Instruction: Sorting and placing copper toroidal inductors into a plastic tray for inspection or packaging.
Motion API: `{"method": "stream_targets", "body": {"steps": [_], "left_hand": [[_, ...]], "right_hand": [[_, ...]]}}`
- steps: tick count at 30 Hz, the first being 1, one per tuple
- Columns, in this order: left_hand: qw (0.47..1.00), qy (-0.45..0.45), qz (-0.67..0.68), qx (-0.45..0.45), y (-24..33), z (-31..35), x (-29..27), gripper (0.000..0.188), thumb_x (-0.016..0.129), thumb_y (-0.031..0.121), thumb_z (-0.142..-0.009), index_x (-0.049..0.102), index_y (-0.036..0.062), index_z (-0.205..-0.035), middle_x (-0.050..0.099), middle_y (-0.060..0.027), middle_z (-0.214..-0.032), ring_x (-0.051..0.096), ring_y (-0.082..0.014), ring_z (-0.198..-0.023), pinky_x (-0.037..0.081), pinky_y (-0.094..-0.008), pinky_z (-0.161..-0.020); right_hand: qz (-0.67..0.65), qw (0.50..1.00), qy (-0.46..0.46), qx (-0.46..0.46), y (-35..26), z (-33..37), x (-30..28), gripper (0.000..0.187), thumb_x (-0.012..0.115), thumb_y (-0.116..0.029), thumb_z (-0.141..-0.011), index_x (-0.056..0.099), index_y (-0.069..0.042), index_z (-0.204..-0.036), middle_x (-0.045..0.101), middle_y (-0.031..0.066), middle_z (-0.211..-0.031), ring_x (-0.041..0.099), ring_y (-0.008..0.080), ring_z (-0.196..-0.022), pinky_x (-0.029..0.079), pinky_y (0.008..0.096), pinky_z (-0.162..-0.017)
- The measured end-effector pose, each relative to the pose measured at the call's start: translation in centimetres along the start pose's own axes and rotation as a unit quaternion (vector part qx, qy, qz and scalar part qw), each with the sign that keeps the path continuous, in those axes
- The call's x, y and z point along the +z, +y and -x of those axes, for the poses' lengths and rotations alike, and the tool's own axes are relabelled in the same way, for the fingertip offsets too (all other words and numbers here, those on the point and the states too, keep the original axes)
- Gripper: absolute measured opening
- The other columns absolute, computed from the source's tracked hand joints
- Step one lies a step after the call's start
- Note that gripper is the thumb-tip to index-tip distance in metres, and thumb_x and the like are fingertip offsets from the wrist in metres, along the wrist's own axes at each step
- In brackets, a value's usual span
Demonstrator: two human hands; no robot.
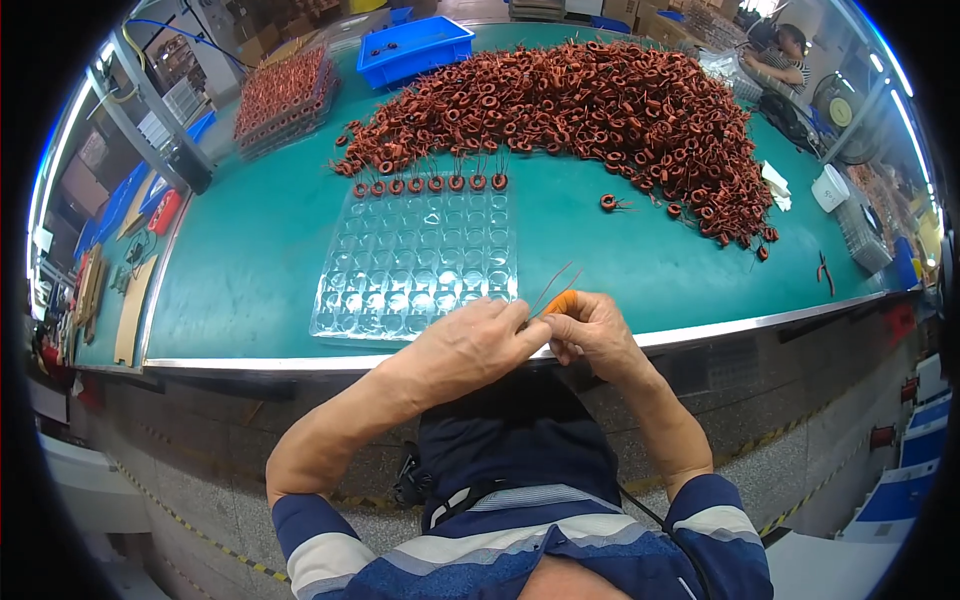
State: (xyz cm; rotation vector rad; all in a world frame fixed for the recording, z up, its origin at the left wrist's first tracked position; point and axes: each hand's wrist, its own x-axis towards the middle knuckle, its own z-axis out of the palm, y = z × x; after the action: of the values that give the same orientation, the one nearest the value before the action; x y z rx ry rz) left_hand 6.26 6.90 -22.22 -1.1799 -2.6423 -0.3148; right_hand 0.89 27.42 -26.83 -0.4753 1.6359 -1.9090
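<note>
Just over the front table edge my two hands meet, fingers closed together. Between the fingertips of my left hand [478,338] and my right hand [597,332], a ring coil is pinched, its body mostly hidden. Its two thin wire leads [556,287] stick up and away from me. An orange cover [562,302] shows at my right index finger. Beyond my left hand lies a clear plastic tray [345,285] with round pockets. Across its far row sit several copper-red ring coils [436,184], wires pointing away; the nearer pockets hold nothing visible.
A large heap of ring coils [600,100] covers the far table, with a loose coil [608,202] before it. Stacked filled trays [285,100] and a blue bin [415,55] stand far left. Pliers [824,272] lie right. Another person [785,58] sits far right.
</note>
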Motion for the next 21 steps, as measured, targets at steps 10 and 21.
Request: {"method": "stream_targets", "body": {"steps": [10, 21], "left_hand": [[0.979, 0.162, 0.090, -0.084, 0.8, 0.8, 3.8, 0.028, 0.072, 0.009, -0.075, 0.050, 0.0038, -0.091, 0.051, -0.0106, -0.079, 0.057, -0.0269, -0.072, 0.046, -0.0369, -0.062], [0.987, 0.149, 0.057, -0.031, -0.3, 0.9, 2.2, 0.020, 0.064, 0.009, -0.080, 0.045, 0.0050, -0.084, 0.047, -0.0103, -0.078, 0.054, -0.0271, -0.071, 0.045, -0.0365, -0.063]], "right_hand": [[0.312, 0.887, 0.197, -0.277, -0.4, 1.4, 3.1, 0.017, 0.065, -0.013, -0.086, 0.063, 0.003, -0.083, 0.061, 0.0042, -0.060, 0.056, 0.0079, -0.053, 0.043, 0.0249, -0.050], [0.110, 0.979, 0.123, -0.119, -0.7, 0.8, 2.9, 0.016, 0.063, -0.013, -0.090, 0.063, 0.002, -0.085, 0.058, 0.0002, -0.061, 0.051, 0.0049, -0.052, 0.040, 0.0207, -0.047]]}}
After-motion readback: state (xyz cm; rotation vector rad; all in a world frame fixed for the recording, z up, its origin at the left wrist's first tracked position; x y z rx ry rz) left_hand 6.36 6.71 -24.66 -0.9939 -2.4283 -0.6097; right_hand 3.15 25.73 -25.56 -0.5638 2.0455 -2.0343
